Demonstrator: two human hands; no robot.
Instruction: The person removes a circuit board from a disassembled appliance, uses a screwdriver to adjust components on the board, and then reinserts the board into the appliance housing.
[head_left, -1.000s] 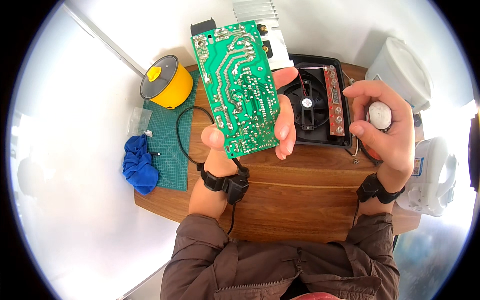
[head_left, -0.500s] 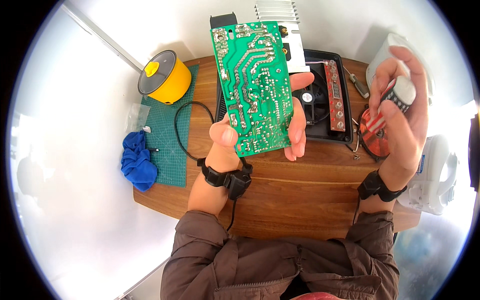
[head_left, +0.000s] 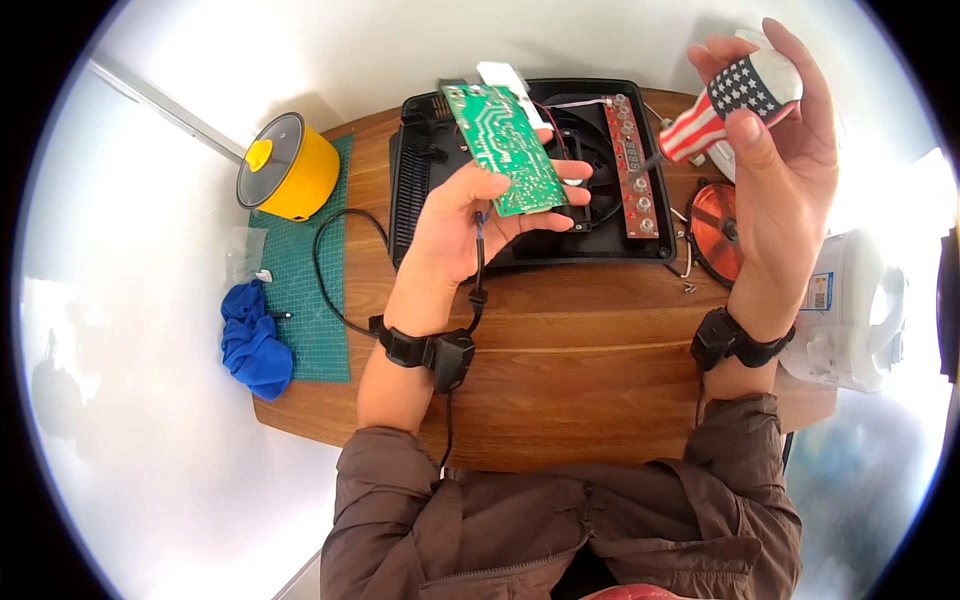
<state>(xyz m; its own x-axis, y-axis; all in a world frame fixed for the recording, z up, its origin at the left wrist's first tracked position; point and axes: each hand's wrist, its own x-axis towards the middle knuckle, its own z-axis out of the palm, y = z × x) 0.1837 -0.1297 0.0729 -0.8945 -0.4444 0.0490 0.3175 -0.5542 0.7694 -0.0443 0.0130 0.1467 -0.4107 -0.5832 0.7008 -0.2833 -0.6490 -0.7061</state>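
Observation:
My left hand grips a green circuit board by its edges, soldered side facing up, thumb on the near left edge and fingers along the right. A white piece and a heat sink part show behind its far end. It hangs over an open black appliance housing, which holds a fan and a red control board with a row of buttons. In my right hand is a screwdriver with a stars-and-stripes handle, its shaft angled down-left above the housing's right side.
At the left, a yellow pot with a dark lid stands on a green cutting mat beside a blue cloth. Right of the housing lie a copper-coloured coil disc and small screws. A white appliance stands at the right edge.
My left hand has lowered the circuit board away from me, over the housing. My right hand has risen and turned, so the screwdriver's shaft now shows.

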